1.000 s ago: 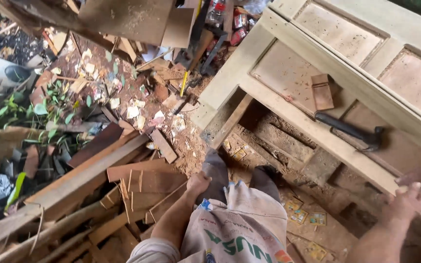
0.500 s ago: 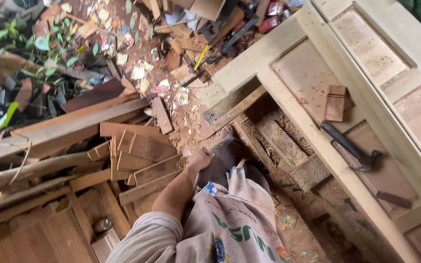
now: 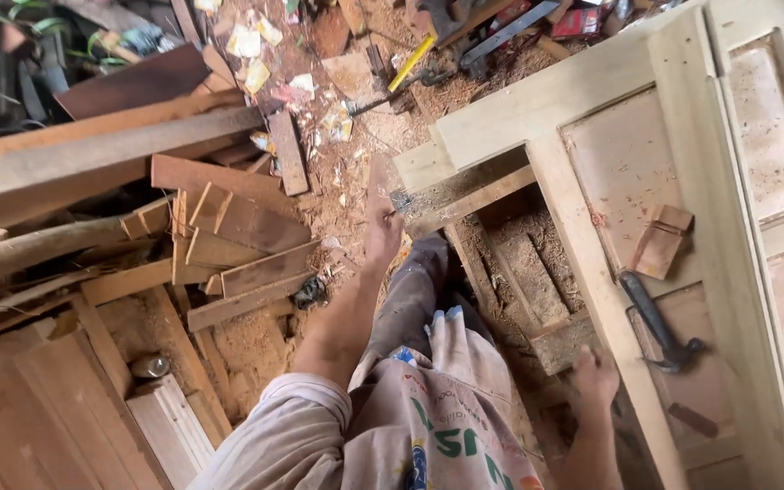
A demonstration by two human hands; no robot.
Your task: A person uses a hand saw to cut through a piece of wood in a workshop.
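Hammer (image 3: 660,325) and wood block (image 3: 662,240) lie on the door (image 3: 682,136), scrap planks (image 3: 229,227) left.

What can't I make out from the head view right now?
- Left hand: whether it grips anything; it is seen from behind, fingers turned away.
- Right hand: fingertips hidden behind the door frame rail.
- Hammer: head too dark to read.
- Door: cut off by the right edge.

light: soft, even daylight | brightest: pale door frame (image 3: 682,136) at right, slightly washed out | shadows: faint, dark patch in top-left corner | blur: light motion smear on hands | focus: sawdust floor (image 3: 338,191) fairly sharp | edges: mild wide-angle stretch
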